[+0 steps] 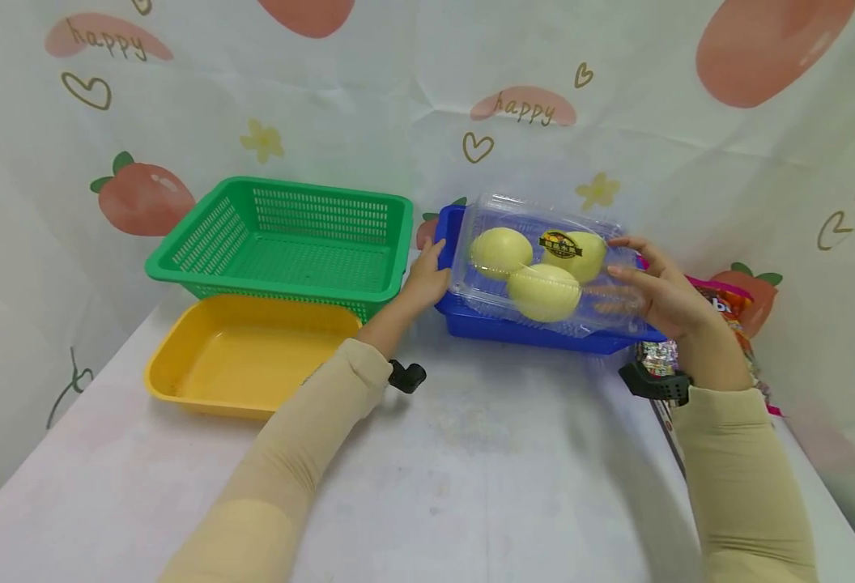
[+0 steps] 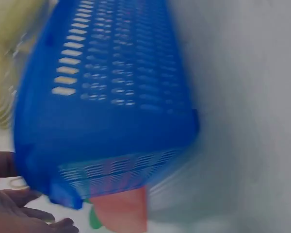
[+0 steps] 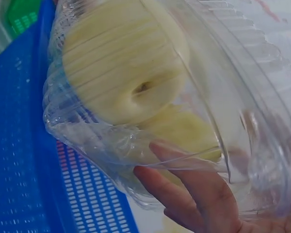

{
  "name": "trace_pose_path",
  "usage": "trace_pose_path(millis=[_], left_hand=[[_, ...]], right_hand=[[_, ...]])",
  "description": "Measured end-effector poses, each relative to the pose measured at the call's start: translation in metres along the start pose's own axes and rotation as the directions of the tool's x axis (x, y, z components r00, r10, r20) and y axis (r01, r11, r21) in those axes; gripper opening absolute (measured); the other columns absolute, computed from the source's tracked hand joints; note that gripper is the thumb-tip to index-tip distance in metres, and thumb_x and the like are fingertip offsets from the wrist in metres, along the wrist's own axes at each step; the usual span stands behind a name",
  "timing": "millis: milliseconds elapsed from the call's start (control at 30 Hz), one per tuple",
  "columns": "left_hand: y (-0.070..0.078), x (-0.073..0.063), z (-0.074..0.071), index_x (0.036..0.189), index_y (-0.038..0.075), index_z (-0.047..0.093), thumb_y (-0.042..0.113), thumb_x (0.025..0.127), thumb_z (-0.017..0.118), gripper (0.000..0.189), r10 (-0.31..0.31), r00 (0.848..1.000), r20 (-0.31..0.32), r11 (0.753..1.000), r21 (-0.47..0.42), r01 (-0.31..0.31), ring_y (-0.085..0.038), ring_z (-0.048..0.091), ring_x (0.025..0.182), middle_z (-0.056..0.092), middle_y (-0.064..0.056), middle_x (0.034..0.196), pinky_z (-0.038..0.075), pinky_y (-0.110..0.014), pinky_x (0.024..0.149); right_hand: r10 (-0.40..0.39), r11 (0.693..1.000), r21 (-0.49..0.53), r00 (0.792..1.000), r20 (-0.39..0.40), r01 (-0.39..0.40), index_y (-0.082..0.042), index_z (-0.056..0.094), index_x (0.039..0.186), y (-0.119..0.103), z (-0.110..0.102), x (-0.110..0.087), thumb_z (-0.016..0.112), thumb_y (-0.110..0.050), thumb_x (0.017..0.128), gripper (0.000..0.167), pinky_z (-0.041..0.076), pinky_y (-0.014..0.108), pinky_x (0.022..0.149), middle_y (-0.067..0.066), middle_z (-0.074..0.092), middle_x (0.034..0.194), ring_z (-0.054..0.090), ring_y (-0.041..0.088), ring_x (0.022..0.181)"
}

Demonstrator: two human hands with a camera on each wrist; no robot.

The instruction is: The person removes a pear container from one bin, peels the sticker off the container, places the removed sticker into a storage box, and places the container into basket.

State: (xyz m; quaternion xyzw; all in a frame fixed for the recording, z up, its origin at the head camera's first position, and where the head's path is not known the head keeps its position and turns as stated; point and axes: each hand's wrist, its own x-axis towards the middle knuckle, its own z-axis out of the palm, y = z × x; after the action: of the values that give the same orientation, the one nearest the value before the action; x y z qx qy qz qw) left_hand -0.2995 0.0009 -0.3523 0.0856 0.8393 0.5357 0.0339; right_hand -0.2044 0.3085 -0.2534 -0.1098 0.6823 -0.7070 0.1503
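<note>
A clear plastic fruit box (image 1: 595, 317) with three pale yellow round fruits (image 1: 501, 253) and a black-gold label sits tilted over the blue basket (image 1: 529, 336). In the right wrist view, a dimple shows on one fruit (image 3: 121, 63). My right hand (image 1: 664, 295) grips the box's right end; some of its fingers show through the plastic. My left hand (image 1: 426, 279) is at the basket's left end, fingers fairly straight and right at its rim. In the left wrist view, the slotted side of the blue basket (image 2: 102, 126) looks blurred, and the left hand's fingers (image 2: 36, 213) extend below its corner.
Left of the blue basket stands a green slotted basket (image 1: 311, 259), with a yellow tray (image 1: 253, 364) in front of it. Bright snack packaging (image 1: 722, 300) lies behind my right wrist. A patterned cloth (image 1: 369, 105) hangs close behind the white table (image 1: 464, 486).
</note>
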Motion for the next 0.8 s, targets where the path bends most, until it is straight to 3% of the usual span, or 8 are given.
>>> trace_pose_path(millis=[33,133,233,300,433,533,667,800], left_hand=[[0.015,-0.012,-0.009,0.149,0.013,0.023,0.011,0.092,0.043,0.06,-0.027,1.0,0.001,0.999,-0.041,0.027,-0.03,0.007,0.145,0.003,-0.007,0.158,0.012,-0.045,0.119],[0.045,-0.04,-0.026,0.147,0.01,0.028,0.01,0.096,0.042,0.053,-0.004,1.0,-0.02,0.982,-0.189,0.001,-0.026,0.016,0.144,0.017,-0.011,0.156,0.02,-0.043,0.117],[0.066,-0.06,-0.036,0.147,0.01,0.028,0.016,0.1,0.039,0.049,0.033,0.999,-0.038,0.95,-0.31,-0.043,-0.023,0.023,0.143,0.024,-0.01,0.154,0.025,-0.037,0.116],[0.072,-0.068,-0.037,0.147,0.011,0.027,0.019,0.101,0.036,0.048,0.065,0.996,-0.056,0.926,-0.368,-0.081,-0.021,0.024,0.142,0.024,-0.007,0.155,0.024,-0.034,0.116],[0.07,-0.076,-0.034,0.147,0.019,0.029,0.024,0.101,0.037,0.048,0.125,0.99,-0.059,0.897,-0.419,-0.138,-0.021,0.027,0.141,0.022,0.0,0.156,0.027,-0.041,0.115],[0.069,-0.087,-0.031,0.147,0.026,0.028,0.025,0.099,0.04,0.049,0.175,0.984,-0.015,0.89,-0.425,-0.165,-0.025,0.023,0.142,0.013,0.006,0.157,0.023,-0.047,0.115],[0.069,-0.105,-0.029,0.147,0.03,0.026,0.024,0.098,0.043,0.053,0.238,0.971,0.032,0.88,-0.429,-0.202,-0.02,0.012,0.146,0.006,0.011,0.158,0.017,-0.044,0.118],[0.069,-0.122,-0.029,0.148,0.03,0.025,0.022,0.098,0.042,0.053,0.257,0.966,0.04,0.872,-0.439,-0.214,-0.013,0.0,0.146,0.003,0.013,0.157,0.012,-0.044,0.118]], right_hand=[[-0.007,1.0,0.012,1.0,0.01,0.006,-0.021,0.034,0.131,0.001,0.001,-0.002,0.044,-0.007,0.097,0.038,0.058,0.034,0.073,0.0,0.053,0.117,0.069,0.018,0.093],[-0.033,0.997,0.071,0.998,0.051,0.03,-0.019,0.034,0.131,0.003,0.004,-0.008,0.042,-0.004,0.097,0.038,0.058,0.035,0.074,0.002,0.048,0.12,0.069,0.02,0.095],[-0.051,0.993,0.113,0.996,0.069,0.043,-0.018,0.034,0.131,0.006,0.009,-0.014,0.041,-0.002,0.097,0.038,0.058,0.036,0.076,0.005,0.049,0.12,0.069,0.021,0.097],[-0.052,0.994,0.1,0.997,0.057,0.047,-0.018,0.035,0.13,0.007,0.013,-0.018,0.042,-0.002,0.097,0.037,0.058,0.035,0.076,0.003,0.052,0.118,0.069,0.02,0.096],[-0.053,0.992,0.113,0.997,0.051,0.047,-0.019,0.038,0.128,0.01,0.02,-0.025,0.042,-0.002,0.097,0.035,0.058,0.035,0.076,0.001,0.061,0.116,0.069,0.02,0.095],[-0.06,0.992,0.117,0.997,0.05,0.054,-0.02,0.04,0.128,0.011,0.024,-0.03,0.042,-0.002,0.097,0.036,0.057,0.034,0.075,0.0,0.06,0.117,0.069,0.019,0.096],[-0.078,0.993,0.095,0.996,0.053,0.073,-0.021,0.039,0.13,0.015,0.03,-0.038,0.042,-0.001,0.097,0.038,0.057,0.034,0.075,-0.002,0.054,0.123,0.067,0.017,0.099],[-0.092,0.993,0.077,0.994,0.056,0.088,-0.022,0.04,0.13,0.021,0.035,-0.047,0.041,0.0,0.097,0.04,0.057,0.032,0.077,-0.004,0.05,0.126,0.066,0.015,0.101]])
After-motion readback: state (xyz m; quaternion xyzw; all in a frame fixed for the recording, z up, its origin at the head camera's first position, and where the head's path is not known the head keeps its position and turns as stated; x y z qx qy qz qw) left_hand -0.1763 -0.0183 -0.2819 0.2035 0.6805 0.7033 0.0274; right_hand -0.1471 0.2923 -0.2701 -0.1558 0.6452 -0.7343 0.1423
